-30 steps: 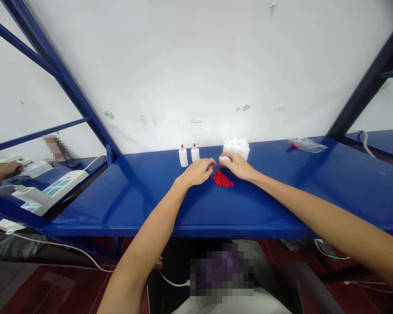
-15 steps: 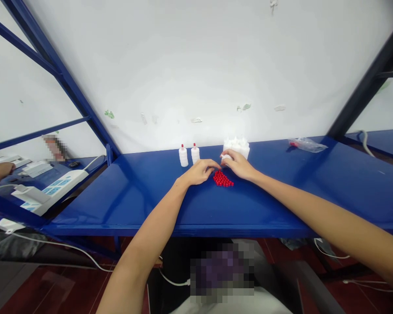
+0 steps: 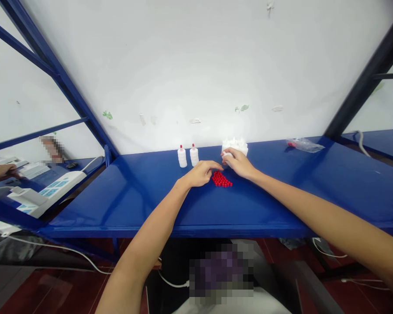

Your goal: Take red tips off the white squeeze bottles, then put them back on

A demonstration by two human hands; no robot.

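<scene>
My right hand [image 3: 238,163] is closed around a small white squeeze bottle [image 3: 227,154], mostly hidden by the fingers. My left hand [image 3: 201,173] reaches in from the left, its fingers bent and the fingertips close to the right hand; what lies between them, if anything, is too small to make out. Just below both hands is a pile of small red caps [image 3: 222,179] on the blue table. Two white bottles with red caps [image 3: 182,157] stand upright behind the left hand. Behind the right hand, several white bottles [image 3: 235,145] without red caps stand in a tight group.
A clear plastic bag [image 3: 304,145] with something red inside lies at the back right of the blue table [image 3: 134,196]. To the left, beyond a blue frame post, are a white power strip [image 3: 57,192] and another person's hand [image 3: 1,173]. A white wall stands behind.
The view has shifted slightly. My left fingertips have moved a little to the right, and both hands remain close together over the red caps.
</scene>
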